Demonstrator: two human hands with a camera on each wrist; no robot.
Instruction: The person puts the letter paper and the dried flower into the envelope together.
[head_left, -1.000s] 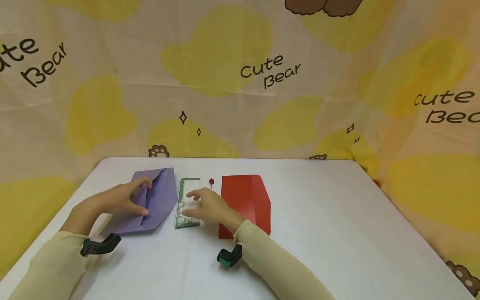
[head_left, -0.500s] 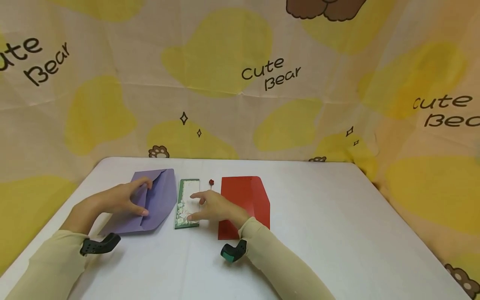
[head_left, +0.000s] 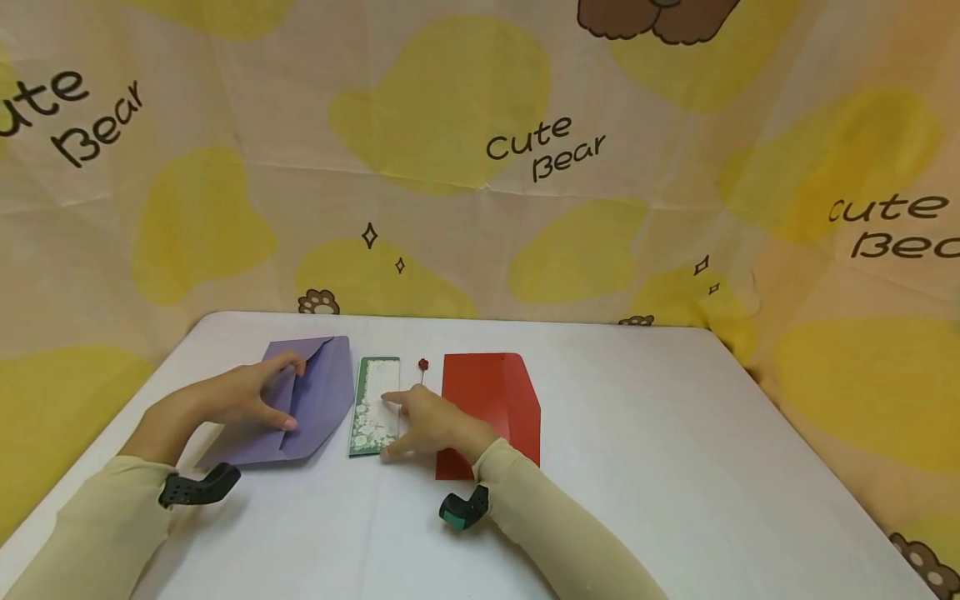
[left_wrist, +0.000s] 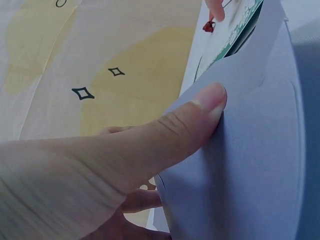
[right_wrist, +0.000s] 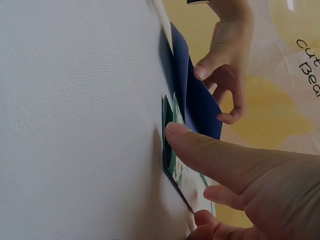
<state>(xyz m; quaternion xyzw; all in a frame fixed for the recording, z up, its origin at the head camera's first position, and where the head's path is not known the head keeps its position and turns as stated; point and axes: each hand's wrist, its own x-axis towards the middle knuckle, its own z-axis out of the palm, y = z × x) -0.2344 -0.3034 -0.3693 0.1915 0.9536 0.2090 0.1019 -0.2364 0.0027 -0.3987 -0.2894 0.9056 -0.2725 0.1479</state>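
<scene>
White table [head_left: 660, 467], card [head_left: 372, 412] at right fingertips [head_left: 393, 397]

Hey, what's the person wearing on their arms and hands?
The left sleeve and right sleeve are plain, pale yellow-green and end near the wrists. Each wrist carries a black device: left band and right band, the latter with a teal patch. The left hand and right hand wear no gloves; no cables show.

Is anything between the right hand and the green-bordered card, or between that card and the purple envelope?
Nothing visible blocks the right hand from the green-bordered card. No separate object shows between card and purple envelope; the left hand is at the envelope's opening, possibly crowding it.
</scene>
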